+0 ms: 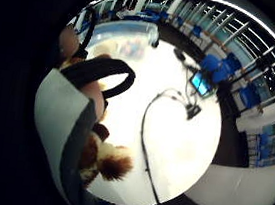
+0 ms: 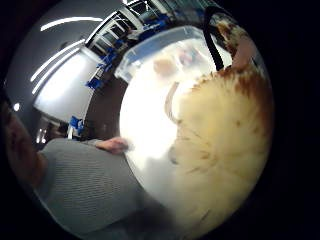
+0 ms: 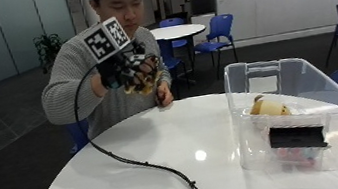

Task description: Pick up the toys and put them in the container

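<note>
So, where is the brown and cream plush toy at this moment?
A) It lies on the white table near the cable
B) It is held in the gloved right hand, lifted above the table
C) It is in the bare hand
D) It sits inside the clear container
B: the outside view shows the gloved right hand raised above the white table, its fingers curled around the plush toy, away from the clear container.
</note>
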`<control>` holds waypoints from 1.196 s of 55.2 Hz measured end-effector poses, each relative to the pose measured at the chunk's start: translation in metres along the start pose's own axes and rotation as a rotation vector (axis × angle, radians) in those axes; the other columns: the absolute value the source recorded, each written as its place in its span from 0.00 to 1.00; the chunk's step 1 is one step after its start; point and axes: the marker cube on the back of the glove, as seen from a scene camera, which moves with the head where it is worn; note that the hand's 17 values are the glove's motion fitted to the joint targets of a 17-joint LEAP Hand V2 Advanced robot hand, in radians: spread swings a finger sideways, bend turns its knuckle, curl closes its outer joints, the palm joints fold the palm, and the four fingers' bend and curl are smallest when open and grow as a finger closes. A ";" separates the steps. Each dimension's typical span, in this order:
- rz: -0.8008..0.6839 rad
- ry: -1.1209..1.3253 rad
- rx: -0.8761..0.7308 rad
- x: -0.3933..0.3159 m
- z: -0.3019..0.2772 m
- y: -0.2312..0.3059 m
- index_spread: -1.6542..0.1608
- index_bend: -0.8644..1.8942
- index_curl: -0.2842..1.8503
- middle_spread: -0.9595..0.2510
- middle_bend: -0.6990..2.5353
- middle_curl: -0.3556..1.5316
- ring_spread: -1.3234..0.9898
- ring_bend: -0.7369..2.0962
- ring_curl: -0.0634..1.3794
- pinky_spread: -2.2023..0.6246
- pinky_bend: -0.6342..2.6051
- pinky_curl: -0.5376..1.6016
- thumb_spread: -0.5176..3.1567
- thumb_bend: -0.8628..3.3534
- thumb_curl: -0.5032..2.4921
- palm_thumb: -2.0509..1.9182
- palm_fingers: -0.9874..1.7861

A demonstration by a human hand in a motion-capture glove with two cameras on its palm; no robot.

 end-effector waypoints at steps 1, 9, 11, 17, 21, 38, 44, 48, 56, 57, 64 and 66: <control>-0.009 0.008 0.003 -0.001 -0.004 -0.007 0.72 0.47 0.46 0.55 0.46 0.43 0.35 0.52 0.29 0.67 0.50 0.44 0.38 0.24 0.41 0.67 0.68; -0.050 -0.050 -0.051 -0.017 0.004 -0.057 0.72 0.48 0.50 0.54 0.47 0.46 0.34 0.53 0.32 0.66 0.52 0.45 0.36 0.24 0.44 0.66 0.66; -0.062 -0.103 -0.076 -0.025 0.013 -0.076 0.73 0.49 0.51 0.54 0.47 0.46 0.34 0.54 0.32 0.66 0.52 0.45 0.35 0.24 0.44 0.66 0.66; -0.134 -0.110 -0.091 -0.030 0.048 -0.149 0.73 0.49 0.53 0.53 0.48 0.49 0.34 0.54 0.34 0.66 0.53 0.46 0.34 0.23 0.46 0.66 0.64; 0.026 -0.235 -0.096 -0.052 0.078 -0.209 0.72 0.49 0.55 0.53 0.48 0.50 0.34 0.54 0.35 0.67 0.54 0.47 0.34 0.23 0.47 0.66 0.61; -0.020 -0.122 -0.208 -0.118 0.169 -0.305 0.70 0.48 0.60 0.51 0.47 0.54 0.34 0.55 0.38 0.69 0.55 0.47 0.36 0.23 0.50 0.66 0.53; -0.037 -0.175 -0.328 -0.125 0.177 -0.297 0.69 0.48 0.62 0.50 0.46 0.55 0.35 0.54 0.39 0.70 0.55 0.47 0.37 0.22 0.50 0.65 0.50; -0.051 -0.216 -0.450 -0.130 0.184 -0.287 0.69 0.47 0.60 0.53 0.41 0.52 0.39 0.48 0.37 0.73 0.57 0.48 0.41 0.20 0.47 0.61 0.34; -0.078 -0.195 -0.498 -0.131 0.188 -0.271 0.68 0.37 0.51 0.64 0.27 0.43 0.49 0.36 0.29 0.78 0.55 0.45 0.44 0.18 0.40 0.52 0.20; -0.082 -0.197 -0.498 -0.131 0.188 -0.270 0.68 0.36 0.50 0.64 0.26 0.43 0.50 0.35 0.28 0.78 0.54 0.45 0.44 0.18 0.39 0.52 0.20; -0.100 -0.205 -0.490 -0.133 0.184 -0.262 0.69 0.34 0.43 0.68 0.24 0.39 0.53 0.31 0.25 0.80 0.51 0.43 0.45 0.19 0.36 0.51 0.23; -0.104 -0.205 -0.486 -0.134 0.183 -0.259 0.70 0.35 0.42 0.68 0.24 0.38 0.54 0.31 0.25 0.80 0.50 0.43 0.45 0.19 0.35 0.50 0.23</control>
